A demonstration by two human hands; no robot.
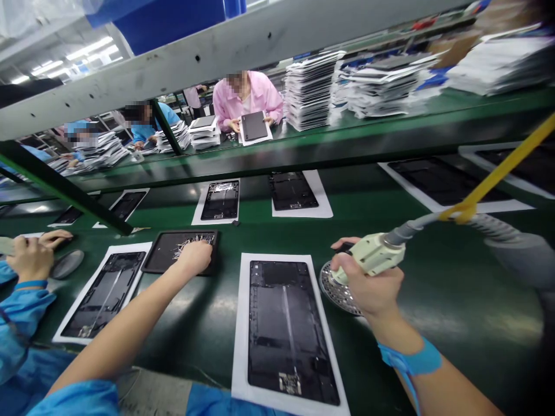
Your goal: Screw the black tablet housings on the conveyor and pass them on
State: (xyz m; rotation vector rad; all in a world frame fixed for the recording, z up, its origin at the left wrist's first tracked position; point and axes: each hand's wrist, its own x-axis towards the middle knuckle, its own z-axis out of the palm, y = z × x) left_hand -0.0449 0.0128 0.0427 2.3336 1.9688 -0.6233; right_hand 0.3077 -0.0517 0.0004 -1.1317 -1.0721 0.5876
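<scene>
Tool [376,254] in right hand [373,284]

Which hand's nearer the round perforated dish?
Right. The right hand, gripping the pale tool, is right beside the dish; the left hand is well off to its left, at the black tray.

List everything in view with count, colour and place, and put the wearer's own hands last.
Bench: one, green, beneath the work
Flat panels: at least eight, black, along the bench
White sheets: at least eight, under the panels
Tray: one, dark, left of the nearest panel
Small parts: many, silvery, in the tray
Perforated dish: one, silvery, right of the nearest panel
Corded tool: one, pale green, above the dish
Strap: one, yellow, at the tool's cord
Stacks: several, mostly white, far shelf
Co-workers: several, pink or blue clothing, far side and left
Left hand: one, blue sleeve, at the parts
Right hand: one, blue wristband, gripping the tool
</scene>
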